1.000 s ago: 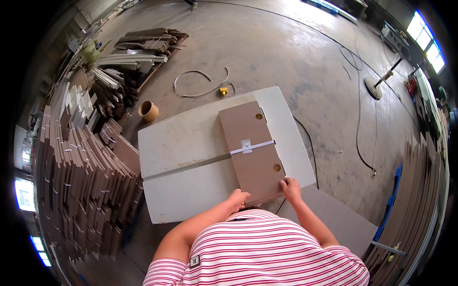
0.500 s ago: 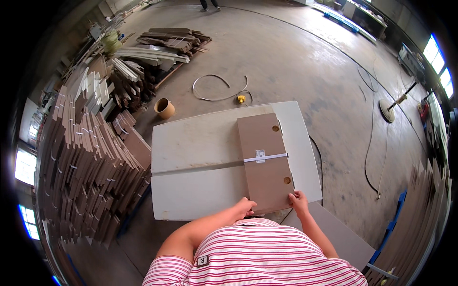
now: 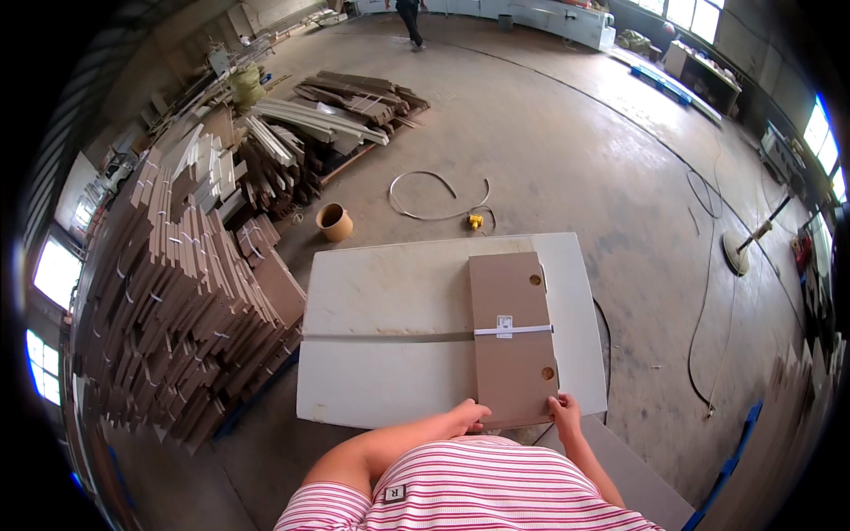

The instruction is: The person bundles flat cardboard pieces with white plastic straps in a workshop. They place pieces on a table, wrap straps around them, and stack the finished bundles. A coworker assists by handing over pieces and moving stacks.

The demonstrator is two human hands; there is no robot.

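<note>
A stack of brown boards (image 3: 509, 292) lies lengthwise on a large white table (image 3: 381, 301), tied round its middle with a white strap (image 3: 531, 329) over a small label (image 3: 504, 327). Two round holes show near its right side. My left hand (image 3: 467, 416) grips the near left corner of the boards, its fingertips partly hidden at the edge. On the near right corner, my right hand (image 3: 565, 412) holds the side edge between thumb and curled fingers. The boards rest flat, right of the table's middle groove.
Tall piles of strapped brown boards (image 3: 186, 310) stand at left. Beyond are loose strips (image 3: 354, 102), a cardboard tube (image 3: 335, 222) and a yellow tool (image 3: 475, 221) with a hose. Cables and a round-based stand (image 3: 737, 254) lie right. A person (image 3: 410, 19) is far off.
The view has tilted upward, so the table sits lower and more of the far hall shows. Both hands stay at the near corners of the boards. The far person appears more fully.
</note>
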